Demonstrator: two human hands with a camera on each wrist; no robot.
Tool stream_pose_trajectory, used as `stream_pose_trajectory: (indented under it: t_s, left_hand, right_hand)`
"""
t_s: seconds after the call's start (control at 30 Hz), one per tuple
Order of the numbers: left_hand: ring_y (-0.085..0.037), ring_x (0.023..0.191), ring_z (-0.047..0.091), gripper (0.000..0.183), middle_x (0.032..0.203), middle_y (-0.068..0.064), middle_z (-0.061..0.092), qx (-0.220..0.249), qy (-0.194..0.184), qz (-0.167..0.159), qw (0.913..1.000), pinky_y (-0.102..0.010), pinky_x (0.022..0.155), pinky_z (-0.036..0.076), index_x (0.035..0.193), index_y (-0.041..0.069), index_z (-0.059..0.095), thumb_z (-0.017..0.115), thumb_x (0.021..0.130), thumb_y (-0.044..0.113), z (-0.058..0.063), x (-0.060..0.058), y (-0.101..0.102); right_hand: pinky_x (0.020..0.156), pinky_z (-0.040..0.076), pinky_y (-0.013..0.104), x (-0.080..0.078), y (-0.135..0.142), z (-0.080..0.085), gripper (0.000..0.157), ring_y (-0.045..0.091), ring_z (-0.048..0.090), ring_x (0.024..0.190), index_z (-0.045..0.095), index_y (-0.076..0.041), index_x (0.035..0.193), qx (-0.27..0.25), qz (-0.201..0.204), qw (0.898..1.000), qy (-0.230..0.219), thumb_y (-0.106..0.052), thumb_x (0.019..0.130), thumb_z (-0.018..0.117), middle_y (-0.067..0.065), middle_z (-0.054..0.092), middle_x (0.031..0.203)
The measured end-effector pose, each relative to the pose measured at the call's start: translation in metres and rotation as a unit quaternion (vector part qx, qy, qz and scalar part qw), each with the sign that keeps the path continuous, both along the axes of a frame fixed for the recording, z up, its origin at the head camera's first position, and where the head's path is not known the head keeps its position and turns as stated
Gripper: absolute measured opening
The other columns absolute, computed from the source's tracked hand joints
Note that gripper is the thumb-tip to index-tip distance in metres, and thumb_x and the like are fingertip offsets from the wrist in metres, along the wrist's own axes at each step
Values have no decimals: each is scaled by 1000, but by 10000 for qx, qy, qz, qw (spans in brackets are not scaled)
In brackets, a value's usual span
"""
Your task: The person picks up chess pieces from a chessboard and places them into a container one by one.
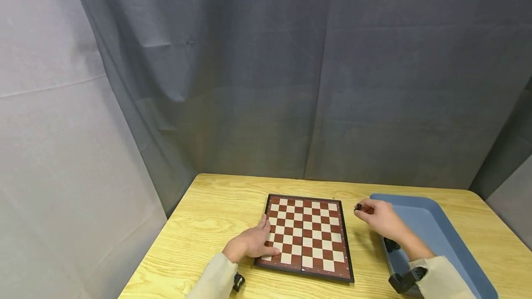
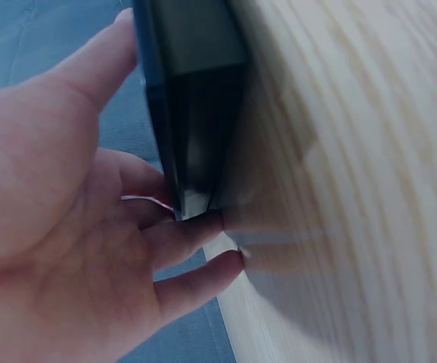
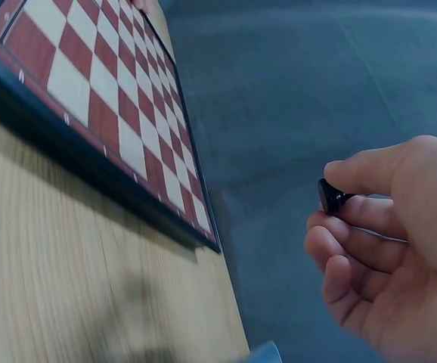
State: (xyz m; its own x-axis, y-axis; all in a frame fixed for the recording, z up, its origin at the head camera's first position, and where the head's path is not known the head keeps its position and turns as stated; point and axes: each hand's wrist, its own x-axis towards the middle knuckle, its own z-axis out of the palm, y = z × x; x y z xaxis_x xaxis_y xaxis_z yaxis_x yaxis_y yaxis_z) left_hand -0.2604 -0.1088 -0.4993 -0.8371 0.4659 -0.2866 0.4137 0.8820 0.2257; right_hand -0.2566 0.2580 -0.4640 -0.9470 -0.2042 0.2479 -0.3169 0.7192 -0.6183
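Observation:
A folding chessboard [image 1: 311, 232] with red-brown and cream squares lies flat on the wooden table, its dark seam down the middle. My left hand [image 1: 250, 242] rests at its left edge, thumb on the top squares. In the left wrist view the fingers [image 2: 199, 291] reach along the dark side of the board, down by the tabletop. Off the right edge, my right hand [image 1: 383, 218] pinches a small black chess piece [image 3: 329, 197] between thumb and fingers, raised above the table. The piece's base shows; the rest is hidden in the fingers.
A blue tray [image 1: 442, 225] stands on the right of the table [image 1: 199, 225], partly under my right forearm. Grey curtain [image 1: 257, 82] hangs behind the table's far edge. Pale cloth [image 1: 62, 151] covers the left side.

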Motion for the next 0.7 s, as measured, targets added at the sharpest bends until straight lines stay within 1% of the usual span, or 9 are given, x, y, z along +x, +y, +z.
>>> stream_pose_trajectory:
  t_s: [0.1,0.2,0.33,0.37,0.5,0.6,0.63,0.7]
  left_hand:
    - [-29,125,46,93,156,-19,5,4,-4,5,10000,-32,91,46,149,-3,21,53,88,60,0,0,1]
    - [-29,125,47,93,156,-19,5,20,-27,22,10000,-32,91,46,149,-2,21,53,88,60,0,0,1]
    - [-29,122,49,93,156,-20,6,71,-44,22,10000,-32,91,46,149,-3,21,53,88,60,0,0,3]
    - [-29,123,48,93,156,-20,6,81,-41,31,10000,-33,91,46,149,-3,21,53,88,60,0,0,3]
    - [-29,126,45,93,156,-19,6,101,-5,62,9999,-33,93,45,149,-3,21,54,88,60,0,0,4]
    - [-29,130,41,93,156,-19,5,99,4,80,9999,-33,97,42,149,-2,20,54,88,60,0,0,5]
    - [-29,131,40,94,156,-19,5,95,2,81,9999,-33,98,42,149,-2,20,54,88,60,-1,0,5]
    - [-29,131,38,93,156,-19,5,78,3,80,9999,-34,99,40,149,-2,20,54,88,60,-1,0,5]
  right_hand:
    - [48,33,29,2,12,1,12,13,40,55,62,-8,86,37,-135,9998,-118,-18,93,62,0,57,74]
    - [50,35,30,3,23,1,16,14,44,57,61,-7,85,78,-223,9992,-310,-21,93,62,2,58,75]
    - [53,38,32,6,38,2,19,17,51,64,63,-1,92,63,-317,9984,-463,-21,93,61,6,61,82]
    - [52,38,32,7,42,2,19,17,50,64,62,0,91,64,-337,9982,-489,-20,93,61,7,61,81]
    - [53,39,32,8,58,-2,20,19,53,67,62,-1,91,96,-405,9972,-620,-20,94,60,7,61,82]
    - [54,39,32,9,69,-6,24,20,55,71,63,-2,90,146,-456,9959,-772,-25,95,59,7,64,85]
    - [54,39,32,9,73,-6,25,20,54,72,63,-2,90,125,-449,9956,-814,-26,95,59,7,64,86]
    - [53,37,31,11,78,-7,26,18,51,69,61,-4,87,160,-519,9942,-930,-29,95,59,6,62,84]
